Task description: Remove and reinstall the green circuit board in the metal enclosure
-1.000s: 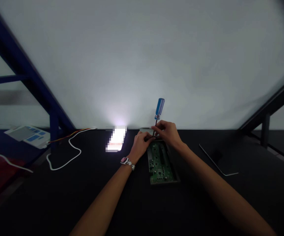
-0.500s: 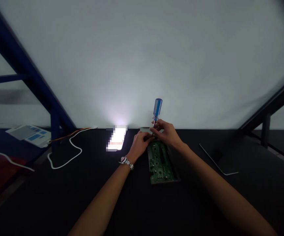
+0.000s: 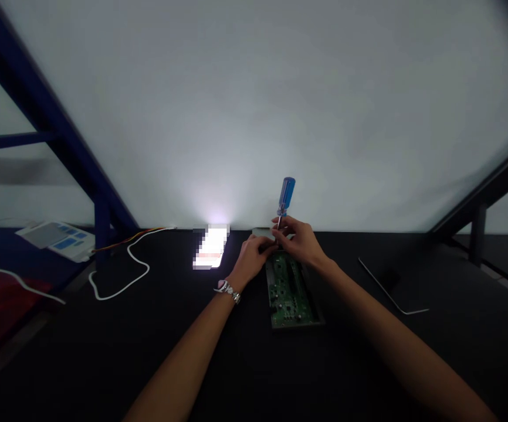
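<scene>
A green circuit board [image 3: 291, 293] lies in a dark tray on the black table [image 3: 254, 363], lengthwise away from me. My right hand [image 3: 300, 240] is closed round the metal shaft of a blue-handled screwdriver [image 3: 285, 196], which stands nearly upright over the board's far end. My left hand [image 3: 251, 258], with a watch on its wrist, is curled at the board's far left corner, pressing a small pale part [image 3: 261, 233] there. Whether its fingers grip the part is hard to make out.
A bright glowing phone screen [image 3: 210, 246] lies left of the hands. A white cable [image 3: 119, 275] loops at the left, near a pale device [image 3: 56, 237] and a blue metal frame [image 3: 60, 140]. A thin bent metal rod [image 3: 390, 290] lies at the right.
The screwdriver handle has tilted slightly back to the right after leaning left. Both hands stay at the board's far end, and my view has shifted a little.
</scene>
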